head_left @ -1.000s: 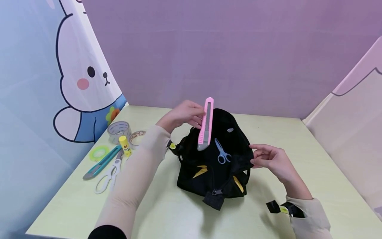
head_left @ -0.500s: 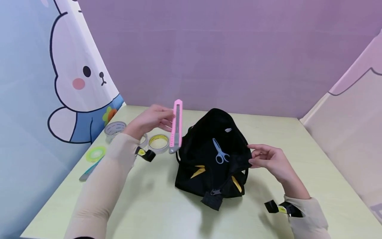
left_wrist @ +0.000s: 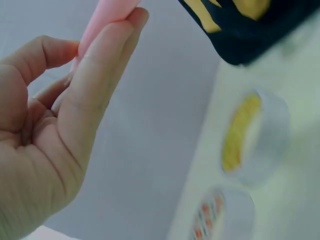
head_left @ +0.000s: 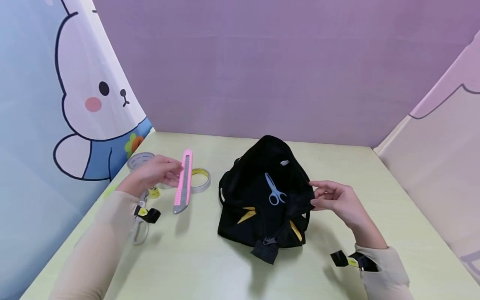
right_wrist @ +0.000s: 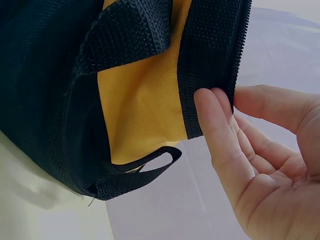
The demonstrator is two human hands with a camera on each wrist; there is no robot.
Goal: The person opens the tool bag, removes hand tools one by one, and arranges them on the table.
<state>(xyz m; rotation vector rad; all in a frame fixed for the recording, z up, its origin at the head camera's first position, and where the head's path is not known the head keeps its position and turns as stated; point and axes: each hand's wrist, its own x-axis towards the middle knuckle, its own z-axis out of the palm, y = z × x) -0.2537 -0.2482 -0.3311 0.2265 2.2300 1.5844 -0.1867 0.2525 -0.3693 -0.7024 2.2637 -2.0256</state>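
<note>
My left hand [head_left: 159, 173] pinches a pink utility knife [head_left: 183, 181] near its middle, holding it above the left part of the table. In the left wrist view the knife [left_wrist: 107, 17] shows only in part, between thumb and fingers. At the centre stands a black and yellow zippered bag [head_left: 232, 225], its mouth spread wide. Blue scissors [head_left: 275, 191] lie inside it. On the bag's right side, my right hand [head_left: 335, 202] pinches the zippered edge; the right wrist view shows thumb and fingers on that black edge [right_wrist: 207, 60], beside a yellow panel.
Left of the bag lies a tape roll with a yellow core [head_left: 202, 185]. White-handled scissors [head_left: 140, 233], a yellow glue stick [head_left: 154, 192] and a grey tape roll [head_left: 138, 159] sit partly hidden around the left arm. A purple backdrop [head_left: 262, 71] rises behind the table.
My left hand has carried the pink utility knife leftward from over the bag and lowered it near the tape rolls. My right hand keeps its hold on the bag's edge.
</note>
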